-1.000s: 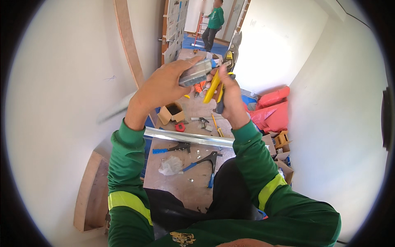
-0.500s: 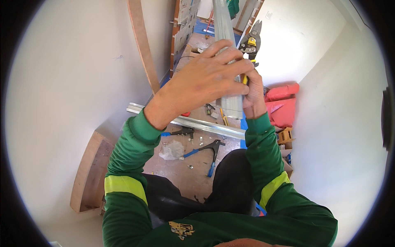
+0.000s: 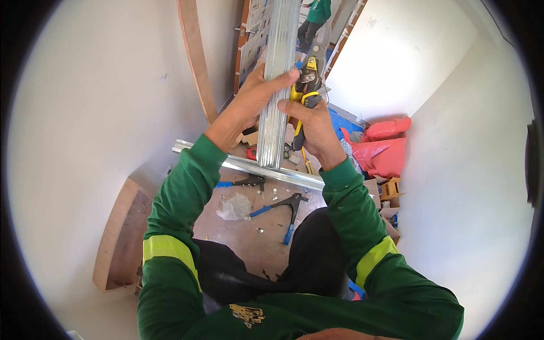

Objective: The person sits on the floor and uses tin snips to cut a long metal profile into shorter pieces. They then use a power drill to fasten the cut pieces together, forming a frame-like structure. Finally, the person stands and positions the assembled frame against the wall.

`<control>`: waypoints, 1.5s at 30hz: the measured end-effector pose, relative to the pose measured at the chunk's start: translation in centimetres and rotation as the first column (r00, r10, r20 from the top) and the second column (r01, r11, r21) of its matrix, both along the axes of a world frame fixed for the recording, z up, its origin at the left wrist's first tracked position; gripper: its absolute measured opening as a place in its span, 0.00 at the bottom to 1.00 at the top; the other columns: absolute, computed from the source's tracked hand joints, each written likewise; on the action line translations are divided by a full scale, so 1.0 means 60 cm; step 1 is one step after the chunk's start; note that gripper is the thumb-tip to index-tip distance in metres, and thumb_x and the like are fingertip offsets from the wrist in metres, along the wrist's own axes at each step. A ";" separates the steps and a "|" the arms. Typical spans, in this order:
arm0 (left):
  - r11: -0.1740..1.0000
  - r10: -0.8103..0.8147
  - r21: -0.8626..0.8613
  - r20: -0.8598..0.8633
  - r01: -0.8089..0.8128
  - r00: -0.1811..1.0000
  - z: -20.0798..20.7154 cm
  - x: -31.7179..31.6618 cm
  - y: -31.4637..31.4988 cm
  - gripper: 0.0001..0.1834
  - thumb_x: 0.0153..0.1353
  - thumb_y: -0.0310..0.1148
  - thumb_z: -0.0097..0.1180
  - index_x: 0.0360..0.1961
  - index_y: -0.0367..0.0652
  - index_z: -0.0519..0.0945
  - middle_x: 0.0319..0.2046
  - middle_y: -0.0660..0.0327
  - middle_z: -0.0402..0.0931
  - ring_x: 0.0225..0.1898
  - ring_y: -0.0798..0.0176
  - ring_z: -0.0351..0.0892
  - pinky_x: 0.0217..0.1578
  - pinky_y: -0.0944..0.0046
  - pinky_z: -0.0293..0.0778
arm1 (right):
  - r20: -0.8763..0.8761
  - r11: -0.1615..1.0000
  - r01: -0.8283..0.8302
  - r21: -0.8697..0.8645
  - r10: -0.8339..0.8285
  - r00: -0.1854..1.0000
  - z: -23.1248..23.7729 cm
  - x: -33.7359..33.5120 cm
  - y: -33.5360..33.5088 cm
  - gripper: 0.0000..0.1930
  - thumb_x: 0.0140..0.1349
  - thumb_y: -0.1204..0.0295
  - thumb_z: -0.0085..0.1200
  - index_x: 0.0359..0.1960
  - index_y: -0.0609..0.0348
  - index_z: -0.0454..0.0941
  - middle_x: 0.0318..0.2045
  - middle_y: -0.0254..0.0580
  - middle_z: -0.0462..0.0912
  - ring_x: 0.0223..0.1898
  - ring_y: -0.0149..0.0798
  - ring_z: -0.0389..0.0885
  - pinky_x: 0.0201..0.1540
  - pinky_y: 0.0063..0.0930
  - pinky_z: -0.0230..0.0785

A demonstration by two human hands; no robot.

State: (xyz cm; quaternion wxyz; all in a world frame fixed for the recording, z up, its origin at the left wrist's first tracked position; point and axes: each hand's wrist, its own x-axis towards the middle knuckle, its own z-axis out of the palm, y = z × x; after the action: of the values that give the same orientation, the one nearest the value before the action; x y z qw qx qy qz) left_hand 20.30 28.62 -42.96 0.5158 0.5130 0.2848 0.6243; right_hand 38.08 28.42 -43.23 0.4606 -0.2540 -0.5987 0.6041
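Observation:
A shiny ribbed metal channel (image 3: 275, 122) stands up in front of me, its near end low in the middle and its far end out of the top of the view. My left hand (image 3: 252, 102) grips it from the left side, thumb across its face. Yellow-and-black tin snips (image 3: 309, 82) are in my right hand (image 3: 317, 124), blades pointing away; the thumb of that hand presses on the channel's right edge. My right fingers are mostly hidden. A second metal channel (image 3: 238, 163) lies crosswise below the near end of the first.
Two blue-handled hand riveters (image 3: 292, 212) (image 3: 246, 180) and a clear plastic bag (image 3: 234, 207) lie on the floor. Red sheeting (image 3: 379, 153) and boxes (image 3: 391, 190) line the right wall. A wooden box frame (image 3: 116, 243) stands left; a person in green (image 3: 317, 14) is far ahead.
The channel has turned over and shifted left. My left hand went from lying over its top to gripping its left side. My right hand and the tin snips also moved left and nearer.

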 end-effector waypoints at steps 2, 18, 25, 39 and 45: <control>0.999 0.024 0.044 0.026 -0.026 0.999 0.003 -0.017 0.013 0.29 0.75 0.49 0.71 0.62 0.37 0.79 0.50 0.57 0.86 0.48 0.62 0.89 0.48 0.61 0.88 | 0.085 0.996 0.014 0.091 -0.022 0.996 -0.009 0.005 0.006 0.22 0.69 0.73 0.71 0.61 0.63 0.81 0.47 0.35 0.87 0.49 0.31 0.85 0.54 0.32 0.77; 1.000 -0.028 0.015 0.123 0.027 0.992 0.056 -0.235 -0.063 0.31 0.69 0.38 0.76 0.68 0.43 0.75 0.39 0.60 0.80 0.28 0.74 0.80 0.25 0.75 0.81 | 0.877 0.720 -0.615 0.322 0.018 0.480 -0.064 0.006 -0.046 0.40 0.68 0.61 0.67 0.78 0.65 0.67 0.69 0.62 0.78 0.71 0.62 0.77 0.74 0.49 0.68; 0.964 -0.265 0.015 0.145 0.266 0.953 0.056 -0.180 -0.077 0.36 0.68 0.32 0.75 0.73 0.38 0.71 0.44 0.60 0.76 0.31 0.70 0.80 0.24 0.71 0.76 | 0.824 0.629 -0.650 0.425 0.028 0.566 -0.059 -0.009 -0.068 0.38 0.67 0.68 0.68 0.77 0.62 0.67 0.63 0.61 0.78 0.65 0.65 0.79 0.68 0.51 0.73; 0.958 -0.285 -0.011 0.011 0.285 0.958 0.053 -0.136 -0.055 0.38 0.68 0.37 0.75 0.73 0.36 0.71 0.36 0.66 0.78 0.23 0.77 0.76 0.22 0.74 0.73 | 0.854 0.647 -0.664 0.375 0.036 0.518 -0.060 0.002 -0.068 0.35 0.69 0.68 0.66 0.75 0.64 0.68 0.64 0.61 0.78 0.65 0.66 0.79 0.68 0.51 0.72; 0.958 -0.286 -0.030 -0.034 0.285 0.958 0.044 -0.141 -0.048 0.38 0.68 0.37 0.75 0.74 0.38 0.71 0.38 0.65 0.79 0.24 0.76 0.76 0.24 0.73 0.74 | 0.769 0.568 -0.617 0.545 -0.046 0.637 -0.077 -0.001 -0.066 0.24 0.64 0.73 0.64 0.60 0.68 0.74 0.45 0.65 0.82 0.47 0.69 0.84 0.51 0.53 0.77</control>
State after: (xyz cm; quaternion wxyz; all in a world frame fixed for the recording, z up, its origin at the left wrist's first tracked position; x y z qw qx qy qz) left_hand 11.86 25.72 -40.33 0.6011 0.5541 0.2253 0.5300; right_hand 37.99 24.44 -47.82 0.1364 -0.1309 -0.9595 0.2087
